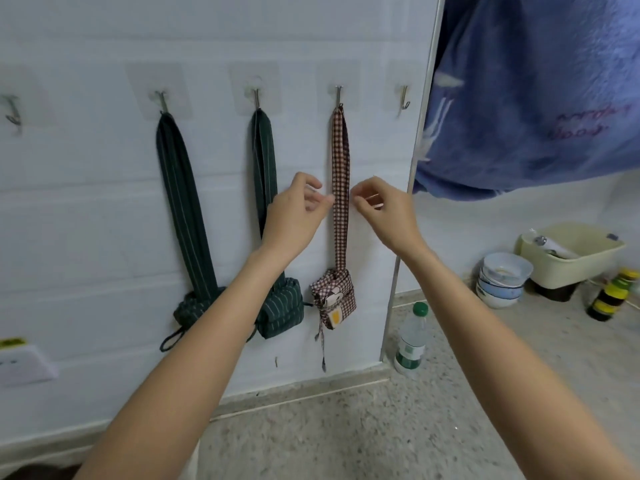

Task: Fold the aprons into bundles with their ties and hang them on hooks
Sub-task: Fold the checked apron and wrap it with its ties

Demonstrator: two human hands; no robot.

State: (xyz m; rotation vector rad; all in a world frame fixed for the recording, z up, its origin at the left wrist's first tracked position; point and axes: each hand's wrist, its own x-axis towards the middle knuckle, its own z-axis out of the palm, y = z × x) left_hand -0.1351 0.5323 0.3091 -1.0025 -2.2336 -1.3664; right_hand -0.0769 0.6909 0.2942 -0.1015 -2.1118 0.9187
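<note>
A red-and-white checked apron bundle (334,294) hangs low on the wall by its long checked strap (341,161) from a metal hook (338,95). My left hand (294,209) and my right hand (384,209) hover on either side of that strap at mid height. Their fingers are loosely curled, with the tips at or just beside the strap's edges and nothing gripped. To the left hang two dark green striped bundles (194,306) (284,306), each on its own hook. My left forearm covers part of the nearer green one.
Empty hooks sit at the far left (13,110) and right of the checked strap (403,98). A metal pole (415,168) carries a blue cloth (530,98). On the floor stand a plastic bottle (412,337), stacked bowls (502,278), a cream basin (571,254) and jars (609,296).
</note>
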